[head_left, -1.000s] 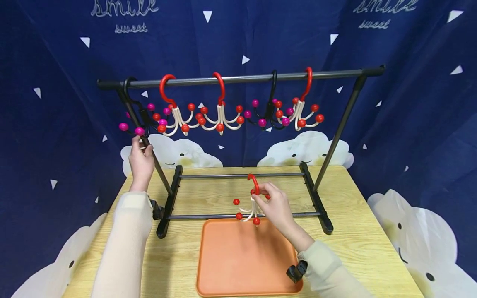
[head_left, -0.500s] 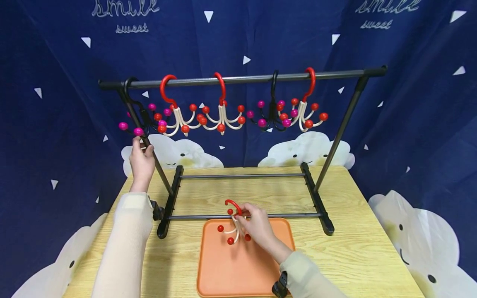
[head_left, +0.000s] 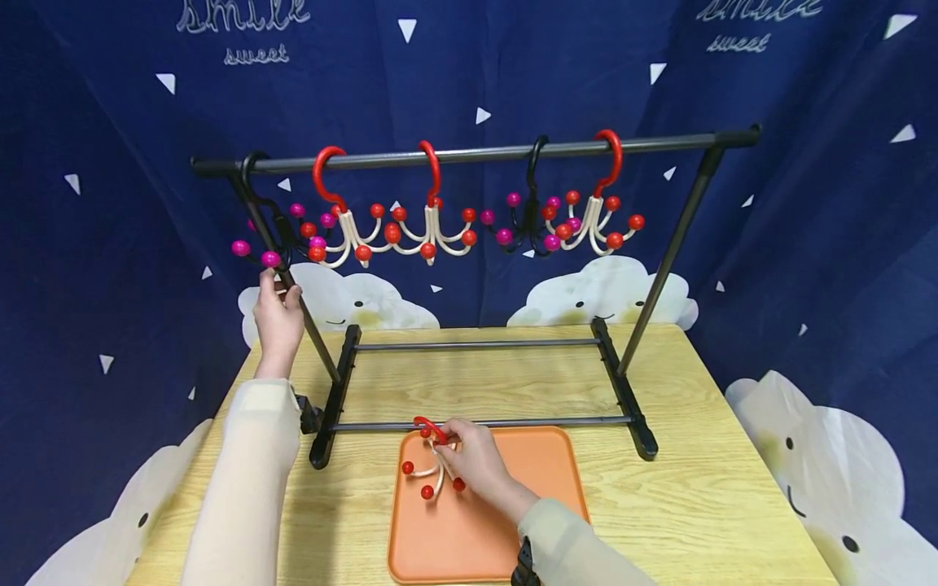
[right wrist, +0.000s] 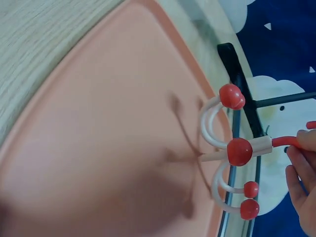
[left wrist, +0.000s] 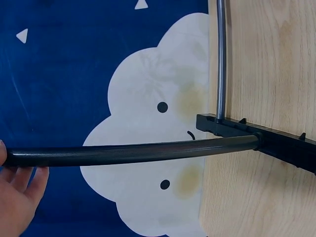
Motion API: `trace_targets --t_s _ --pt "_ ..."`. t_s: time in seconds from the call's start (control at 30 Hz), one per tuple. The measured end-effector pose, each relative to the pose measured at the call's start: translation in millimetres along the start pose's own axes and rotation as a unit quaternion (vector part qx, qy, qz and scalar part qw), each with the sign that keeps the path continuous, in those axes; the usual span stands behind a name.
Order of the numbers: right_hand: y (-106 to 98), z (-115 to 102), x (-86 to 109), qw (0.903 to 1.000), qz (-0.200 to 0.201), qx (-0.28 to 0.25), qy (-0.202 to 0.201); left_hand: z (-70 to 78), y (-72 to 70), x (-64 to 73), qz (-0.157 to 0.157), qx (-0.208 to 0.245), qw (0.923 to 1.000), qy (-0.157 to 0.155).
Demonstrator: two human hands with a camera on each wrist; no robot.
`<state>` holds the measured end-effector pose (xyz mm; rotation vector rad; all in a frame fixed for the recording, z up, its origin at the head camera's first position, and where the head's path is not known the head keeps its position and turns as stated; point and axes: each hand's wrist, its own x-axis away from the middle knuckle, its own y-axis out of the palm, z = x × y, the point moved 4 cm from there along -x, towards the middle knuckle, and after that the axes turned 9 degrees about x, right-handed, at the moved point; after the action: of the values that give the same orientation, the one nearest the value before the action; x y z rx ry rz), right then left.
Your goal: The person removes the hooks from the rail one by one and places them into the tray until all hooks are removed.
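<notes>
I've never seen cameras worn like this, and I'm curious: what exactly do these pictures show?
No machine here: a person is working bare-handed. The wide view comes from a camera on the head, looking forward and down. The two closer views come from cameras on the wrists, each facing that hand's work.

On the wooden table are a black rack and an orange tray. Five hooked hangers with ball-tipped arms hang from the top bar: three with red hooks, two black.

The left hand grips the rack's left post. The right hand pinches a sixth hanger, red-hooked with cream arms and red balls, over the tray.
</notes>
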<state>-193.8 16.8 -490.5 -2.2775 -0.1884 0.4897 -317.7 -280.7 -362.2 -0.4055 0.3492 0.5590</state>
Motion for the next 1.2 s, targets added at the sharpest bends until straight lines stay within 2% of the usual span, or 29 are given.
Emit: trace_targets --t_s 0.33,0.53,0.73,0.87,0.93,1.07,1.2 --pt "18.0 -5.6 -1.9 0.9998 -0.007 0.019 -0.007 0.0 1.8 -0.1 0.002 -0.001 1.0 0.004" --pt "19.3 0.4 1.4 0.9994 -0.006 0.031 0.012 -1.2 1.7 1.5 0.002 -0.002 1.0 0.001" --pt "13.9 2.6 -0.2 0.9981 -0.054 0.025 0.015 -2.4 2.4 0.6 0.001 -0.001 1.0 -0.003" --pt "-4.5 0.9 -8.7 0.9959 -0.089 0.008 -0.014 -1.7 3.4 0.6 0.0 0.002 1.0 0.0" --pt "-19.0 0.0 -17.2 0.9955 -0.087 0.009 -0.038 -1.4 3.2 0.6 0.002 0.004 1.0 0.002" --pt "-54.1 -3.4 -34.4 0.995 -0.041 0.039 -0.082 -1.0 2.2 0.7 0.003 0.005 1.0 0.003" --pt "-87.1 -8.3 -47.4 0.9885 0.02 0.072 -0.131 -2.2 1.5 0.9 -0.001 0.001 1.0 -0.004"
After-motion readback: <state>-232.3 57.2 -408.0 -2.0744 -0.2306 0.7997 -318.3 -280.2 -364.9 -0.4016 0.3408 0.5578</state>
